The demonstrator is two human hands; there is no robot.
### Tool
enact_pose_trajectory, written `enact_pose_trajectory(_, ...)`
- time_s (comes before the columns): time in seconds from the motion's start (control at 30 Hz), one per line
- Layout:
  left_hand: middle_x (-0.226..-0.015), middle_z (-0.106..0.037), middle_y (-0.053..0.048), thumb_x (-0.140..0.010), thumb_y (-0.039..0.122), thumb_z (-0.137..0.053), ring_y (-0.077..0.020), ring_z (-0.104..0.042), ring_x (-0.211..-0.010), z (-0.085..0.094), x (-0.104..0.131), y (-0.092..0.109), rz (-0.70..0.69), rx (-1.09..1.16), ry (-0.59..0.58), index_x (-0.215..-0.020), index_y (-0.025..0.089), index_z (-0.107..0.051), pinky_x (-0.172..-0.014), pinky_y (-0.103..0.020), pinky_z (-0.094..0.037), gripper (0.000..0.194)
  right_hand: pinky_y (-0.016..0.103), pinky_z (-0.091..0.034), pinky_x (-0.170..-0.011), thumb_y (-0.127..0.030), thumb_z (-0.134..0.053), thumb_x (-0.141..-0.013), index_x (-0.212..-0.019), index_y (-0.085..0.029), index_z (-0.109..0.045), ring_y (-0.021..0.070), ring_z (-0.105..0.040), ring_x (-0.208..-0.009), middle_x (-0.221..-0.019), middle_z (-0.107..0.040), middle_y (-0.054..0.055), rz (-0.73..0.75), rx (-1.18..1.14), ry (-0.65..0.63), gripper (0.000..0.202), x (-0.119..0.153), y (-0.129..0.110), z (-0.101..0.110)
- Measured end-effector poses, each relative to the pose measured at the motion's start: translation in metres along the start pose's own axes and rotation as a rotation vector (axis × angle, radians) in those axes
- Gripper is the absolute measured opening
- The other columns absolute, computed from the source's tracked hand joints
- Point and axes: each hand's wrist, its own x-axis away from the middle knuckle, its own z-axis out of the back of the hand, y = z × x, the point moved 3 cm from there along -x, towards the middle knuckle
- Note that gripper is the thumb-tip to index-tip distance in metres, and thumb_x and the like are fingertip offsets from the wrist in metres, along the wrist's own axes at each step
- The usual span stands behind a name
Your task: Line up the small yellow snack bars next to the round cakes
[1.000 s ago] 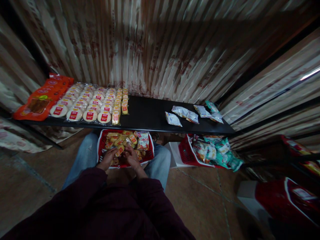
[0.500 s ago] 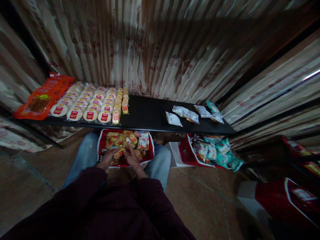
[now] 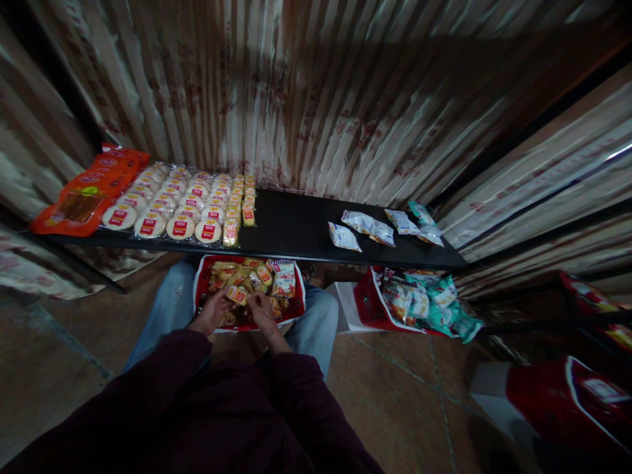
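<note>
Over the red basket (image 3: 200, 284) between my knees, a small yellow snack packet (image 3: 236, 294) with an orange label spans the gap between my hands. My left hand (image 3: 213, 312) pinches its left end. My right hand (image 3: 261, 311) has its fingertips closed at its right end. Beneath lie several more gold-wrapped packets, and a white and red snack bag (image 3: 284, 280) rests at the basket's right side. On the black shelf (image 3: 291, 224) above, similar yellow packets (image 3: 232, 230) stand in two rows beside rows of round white crackers (image 3: 180, 227) in clear wrap.
A large orange snack bag (image 3: 91, 191) lies at the shelf's left end. Several white bags (image 3: 344, 237) lie toward its right. A second red basket (image 3: 364, 299) with teal and white bags stands right of my knee. Another red basket (image 3: 538, 398) is farther right. A striped curtain (image 3: 276, 92) hangs behind.
The packet has turned to face up more, and my right fingers have drawn back to its right end. The whole view has shifted slightly.
</note>
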Motion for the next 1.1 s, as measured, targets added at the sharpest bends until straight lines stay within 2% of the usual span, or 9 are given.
enact_pose_trajectory(0.13,-0.073,-0.067,-0.002,-0.076,0.016,-0.056,-0.0117,-0.064,-0.067,-0.002,0.001,-0.001,0.007,0.055,-0.034,-0.077,0.016,-0.059,-0.068,-0.023,-0.051,0.004,0.028,-0.049,-0.062,-0.044,-0.05,-0.082,-0.085,-0.021,-0.057,0.0156,-0.062,-0.067,-0.073,-0.063,-0.001,0.003,0.081,0.003,0.024,0.001,-0.001,0.003)
enact_pose_trajectory(0.27,-0.077,-0.067,-0.001,-0.071,0.009,-0.061,-0.01,-0.063,-0.067,0.0,-0.001,-0.004,-0.03,0.068,-0.06,-0.079,0.016,-0.06,-0.066,-0.021,-0.051,0.01,0.026,-0.048,-0.059,-0.042,-0.049,-0.082,-0.082,-0.02,-0.056,0.0149,-0.061,-0.064,-0.067,-0.063,-0.002,-0.016,0.076,-0.032,0.023,0.003,-0.003,0.002)
enact_pose_trajectory(0.4,-0.076,-0.068,-0.001,-0.068,0.011,-0.067,-0.0093,-0.062,-0.066,0.005,-0.005,-0.007,-0.048,0.075,-0.007,-0.079,0.015,-0.062,-0.065,-0.02,-0.049,0.012,0.024,-0.045,-0.056,-0.04,-0.055,-0.079,-0.074,-0.019,-0.053,0.0131,-0.059,-0.059,-0.063,-0.061,-0.003,0.0,0.019,-0.091,0.022,0.004,-0.006,0.001)
enact_pose_trajectory(0.6,-0.068,-0.066,0.0,-0.058,0.018,-0.077,-0.0098,-0.06,-0.062,0.01,-0.01,-0.008,-0.077,0.038,0.025,-0.075,0.013,-0.063,-0.06,-0.02,-0.045,0.022,0.026,-0.046,-0.058,-0.045,-0.062,-0.071,-0.066,-0.021,-0.048,0.0152,-0.061,-0.062,-0.059,-0.057,-0.004,-0.007,-0.026,-0.153,0.029,0.003,-0.003,-0.001)
enact_pose_trajectory(0.7,-0.067,-0.065,0.0,-0.055,0.022,-0.079,-0.0106,-0.059,-0.062,0.01,-0.009,-0.008,-0.099,0.008,0.027,-0.073,0.013,-0.063,-0.06,-0.022,-0.043,0.026,0.026,-0.046,-0.06,-0.044,-0.063,-0.07,-0.069,-0.021,-0.048,0.015,-0.06,-0.063,-0.062,-0.057,-0.004,0.022,-0.047,-0.16,0.027,0.001,-0.001,-0.001)
enact_pose_trajectory(0.87,-0.067,-0.064,0.0,-0.055,0.02,-0.078,-0.0104,-0.059,-0.063,0.008,-0.006,-0.008,-0.094,-0.026,0.008,-0.07,0.013,-0.063,-0.063,-0.022,-0.044,0.023,0.026,-0.046,-0.06,-0.041,-0.065,-0.068,-0.087,-0.021,-0.05,0.0129,-0.056,-0.061,-0.067,-0.054,-0.006,0.077,-0.047,-0.096,0.031,-0.001,0.004,-0.001)
enact_pose_trajectory(0.97,-0.07,-0.065,0.0,-0.058,0.018,-0.077,-0.0105,-0.06,-0.065,0.007,-0.003,-0.007,-0.067,-0.03,0.005,-0.072,0.014,-0.064,-0.067,-0.023,-0.045,0.02,0.026,-0.046,-0.063,-0.038,-0.064,-0.069,-0.089,-0.021,-0.052,0.0128,-0.055,-0.063,-0.068,-0.055,-0.005,0.12,-0.014,-0.072,0.029,-0.002,0.003,0.0)
enact_pose_trajectory(1.1,-0.073,-0.066,-0.001,-0.059,0.017,-0.076,-0.0119,-0.061,-0.069,0.003,0.0,-0.007,-0.04,-0.047,0.003,-0.075,0.016,-0.064,-0.069,-0.024,-0.047,0.02,0.028,-0.046,-0.074,-0.035,-0.064,-0.068,-0.088,-0.02,-0.057,0.0141,-0.056,-0.075,-0.081,-0.06,-0.002,0.213,0.013,-0.074,0.026,0.001,-0.003,0.002)
